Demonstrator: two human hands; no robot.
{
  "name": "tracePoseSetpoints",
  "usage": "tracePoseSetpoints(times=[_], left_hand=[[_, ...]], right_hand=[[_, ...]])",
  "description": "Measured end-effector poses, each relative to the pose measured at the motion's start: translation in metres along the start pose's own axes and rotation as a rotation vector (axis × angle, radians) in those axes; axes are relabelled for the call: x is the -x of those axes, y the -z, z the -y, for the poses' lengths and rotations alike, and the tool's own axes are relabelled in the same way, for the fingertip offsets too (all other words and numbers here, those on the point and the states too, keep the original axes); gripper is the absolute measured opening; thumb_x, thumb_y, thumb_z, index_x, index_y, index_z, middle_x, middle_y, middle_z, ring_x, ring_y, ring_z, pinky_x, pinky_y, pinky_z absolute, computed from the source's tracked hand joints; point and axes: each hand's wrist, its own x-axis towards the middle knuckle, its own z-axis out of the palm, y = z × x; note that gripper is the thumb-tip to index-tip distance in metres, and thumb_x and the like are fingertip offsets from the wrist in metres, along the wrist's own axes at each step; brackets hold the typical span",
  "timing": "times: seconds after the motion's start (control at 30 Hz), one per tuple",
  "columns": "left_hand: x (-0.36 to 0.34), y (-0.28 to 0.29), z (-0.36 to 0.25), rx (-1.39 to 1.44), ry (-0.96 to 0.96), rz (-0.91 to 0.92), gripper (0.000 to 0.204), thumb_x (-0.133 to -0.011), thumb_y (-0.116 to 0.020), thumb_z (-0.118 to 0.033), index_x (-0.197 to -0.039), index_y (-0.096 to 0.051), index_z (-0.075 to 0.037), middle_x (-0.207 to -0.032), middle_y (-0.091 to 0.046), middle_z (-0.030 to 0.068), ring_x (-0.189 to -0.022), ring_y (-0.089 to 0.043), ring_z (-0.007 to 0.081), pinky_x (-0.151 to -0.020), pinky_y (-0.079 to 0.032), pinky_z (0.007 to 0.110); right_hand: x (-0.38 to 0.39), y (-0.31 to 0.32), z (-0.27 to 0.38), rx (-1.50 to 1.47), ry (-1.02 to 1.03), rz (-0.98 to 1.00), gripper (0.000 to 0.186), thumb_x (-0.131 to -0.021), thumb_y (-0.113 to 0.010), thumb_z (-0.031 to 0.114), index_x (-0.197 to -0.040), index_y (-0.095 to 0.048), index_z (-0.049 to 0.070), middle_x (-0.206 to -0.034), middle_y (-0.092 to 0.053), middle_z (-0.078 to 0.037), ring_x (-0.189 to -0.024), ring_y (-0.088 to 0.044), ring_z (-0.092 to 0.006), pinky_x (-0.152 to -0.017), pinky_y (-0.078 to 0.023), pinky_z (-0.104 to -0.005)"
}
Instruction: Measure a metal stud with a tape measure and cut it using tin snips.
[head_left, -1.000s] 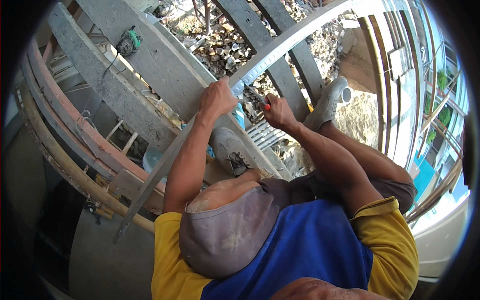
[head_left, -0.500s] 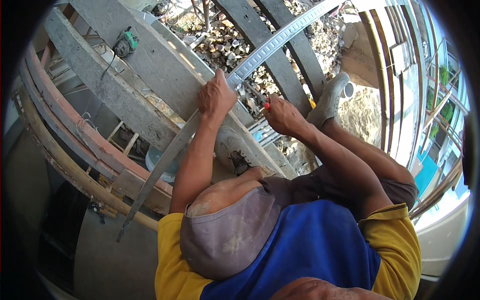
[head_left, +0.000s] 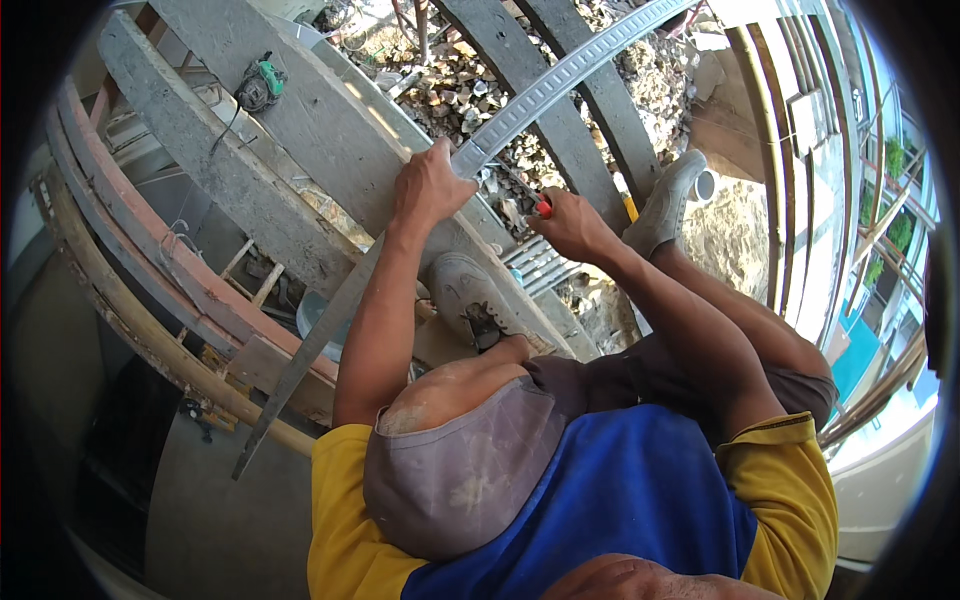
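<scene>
A long metal channel with a row of slots [head_left: 550, 90] runs from the top right down to the plank in front of me. My left hand [head_left: 430, 185] is closed on it, pressing it against the plank's edge. Below that hand a flat grey strip [head_left: 310, 350] slants past my left forearm; whether it is one piece with the channel is hidden. My right hand [head_left: 570, 225] grips a tool with a red handle [head_left: 543, 208]. Its thin dark shaft points up and left toward the channel; its exact kind does not show.
Thick grey planks [head_left: 300, 120] cross in front of me, with a green corded power tool [head_left: 262, 85] on one. Rubble [head_left: 460, 90] lies below. My shoes [head_left: 465, 295] rest among the planks. A white pipe end [head_left: 704, 184] stands beside the right shoe. Curved-looking rails [head_left: 150, 240] run along the left.
My right hand with the red-handled tool has shifted slightly up, and the shaft has moved a little away from the channel. My left hand keeps its hold. The whole view has shifted slightly.
</scene>
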Motion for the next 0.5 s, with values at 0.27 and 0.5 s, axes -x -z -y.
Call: tracePoseSetpoints(times=[0.27, 0.5], left_hand=[[0.008, -0.014, -0.009, -0.074, 0.077, -0.094, 0.042, -0.07, -0.07, -0.022, -0.104, -0.053, -0.003, -0.091, -0.067, 0.0268, -0.09, -0.064, 0.0447, -0.081, -0.05, 0.05], [-0.006, -0.007, 0.011, 0.067, -0.092, 0.038, 0.046, -0.071, -0.067, -0.02, -0.11, -0.054, -0.001, -0.09, -0.067, 0.0271, -0.093, -0.064, 0.0453, -0.083, -0.05, 0.049]], right_hand=[[0.002, 0.008, 0.01, 0.012, -0.018, 0.065, 0.039, -0.082, -0.061, 0.032, -0.085, -0.062, -0.007, -0.085, -0.064, -0.032, -0.088, -0.064, -0.0451, -0.08, -0.048, -0.049], [-0.001, 0.012, 0.015, 0.088, -0.049, 0.048, 0.044, -0.085, -0.059, 0.034, -0.085, -0.064, -0.011, -0.085, -0.064, -0.034, -0.087, -0.065, -0.0467, -0.08, -0.05, -0.0496]])
